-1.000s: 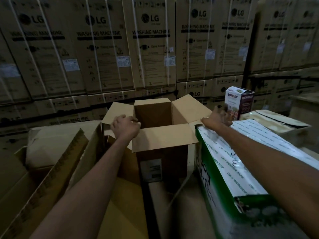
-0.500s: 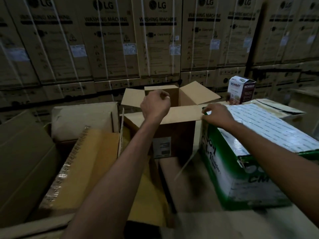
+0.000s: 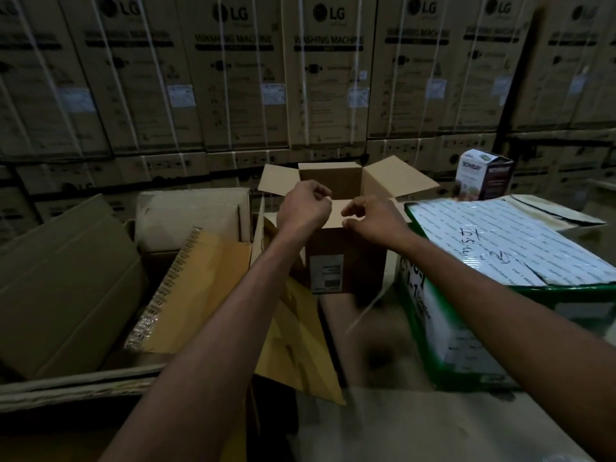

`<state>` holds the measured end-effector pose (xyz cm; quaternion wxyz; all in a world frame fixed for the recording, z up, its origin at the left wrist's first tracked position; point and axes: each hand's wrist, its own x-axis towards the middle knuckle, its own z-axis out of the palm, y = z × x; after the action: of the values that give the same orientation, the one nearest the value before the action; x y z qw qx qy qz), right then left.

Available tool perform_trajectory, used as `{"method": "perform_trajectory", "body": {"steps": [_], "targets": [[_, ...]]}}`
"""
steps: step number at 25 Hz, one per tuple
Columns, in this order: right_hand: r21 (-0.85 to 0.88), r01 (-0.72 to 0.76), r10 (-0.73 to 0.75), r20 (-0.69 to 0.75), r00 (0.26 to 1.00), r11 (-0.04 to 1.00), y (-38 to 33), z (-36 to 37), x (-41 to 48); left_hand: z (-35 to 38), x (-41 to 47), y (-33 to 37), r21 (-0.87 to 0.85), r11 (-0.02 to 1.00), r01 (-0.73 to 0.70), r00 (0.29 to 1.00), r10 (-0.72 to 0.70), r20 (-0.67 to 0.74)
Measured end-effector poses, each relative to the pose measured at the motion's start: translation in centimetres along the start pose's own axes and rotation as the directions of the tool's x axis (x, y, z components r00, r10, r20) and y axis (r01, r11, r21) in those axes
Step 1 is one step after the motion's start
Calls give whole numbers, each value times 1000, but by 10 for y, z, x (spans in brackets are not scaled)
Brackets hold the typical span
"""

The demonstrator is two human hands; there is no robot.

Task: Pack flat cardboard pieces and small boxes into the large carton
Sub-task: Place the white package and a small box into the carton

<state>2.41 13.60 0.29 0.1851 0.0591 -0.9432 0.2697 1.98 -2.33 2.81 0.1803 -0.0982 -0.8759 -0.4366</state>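
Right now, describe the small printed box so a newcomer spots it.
Find the wall of LG cartons, then the green-edged carton at right. Just beyond its far edge stands the small printed box: white and maroon, among plain brown cardboard.

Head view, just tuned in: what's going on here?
A person reaches to the open brown cardboard carton, both hands at its near flap: the left hand curled over it, the right hand with thumb and fingers at its edge. Whether either grips it is unclear. Flat yellowish cardboard pieces lie to the left. A small white-and-maroon box stands beyond the green-and-white taped carton.
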Motion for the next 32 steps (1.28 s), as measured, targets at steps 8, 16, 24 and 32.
{"method": "perform_trajectory", "body": {"steps": [8, 16, 24, 32], "targets": [[93, -164, 181, -225, 957, 982, 72, -63, -53, 88, -38, 51, -175, 982, 77, 975, -37, 221], [-247, -485, 409, -302, 861, 839, 241, -163, -118, 226, -88, 99, -256, 938, 234, 887, -98, 452], [-68, -656, 638, -174, 750, 752, 301, -173, -143, 262, -105, 77, -307, 885, 349, 896, -219, 386], [165, -719, 725, -328, 606, 675, 251, -212, -220, 197, -149, 116, -454, 855, 250, 928, -78, 363]]}}
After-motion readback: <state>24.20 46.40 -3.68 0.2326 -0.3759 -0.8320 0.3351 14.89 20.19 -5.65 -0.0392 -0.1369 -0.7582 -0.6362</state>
